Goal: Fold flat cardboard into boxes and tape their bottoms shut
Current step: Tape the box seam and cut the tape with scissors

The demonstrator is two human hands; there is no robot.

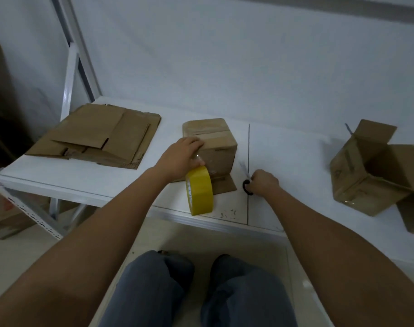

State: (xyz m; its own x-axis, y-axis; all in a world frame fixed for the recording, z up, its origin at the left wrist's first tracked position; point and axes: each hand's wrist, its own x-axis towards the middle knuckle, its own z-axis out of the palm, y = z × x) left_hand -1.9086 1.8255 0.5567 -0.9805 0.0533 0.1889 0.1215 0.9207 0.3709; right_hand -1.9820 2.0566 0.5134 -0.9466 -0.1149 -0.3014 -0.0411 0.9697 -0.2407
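Observation:
A small folded cardboard box (pixel 215 142) stands upside down on the white table (pixel 283 161), tape across its upper face. My left hand (pixel 180 156) rests on the box's near left corner with fingers laid over it. A yellow tape roll (pixel 199 190) hangs just below that hand, a clear strip running from it up the box's side. My right hand (pixel 263 182) grips black-handled scissors (pixel 246 182) beside the box, their blades blurred and pointing up toward the tape.
A stack of flat cardboard blanks (pixel 99 135) lies at the table's left. Finished open boxes (pixel 375 171) sit at the right edge. A metal shelf frame (pixel 69 74) stands at the left. My legs are below the table's front edge.

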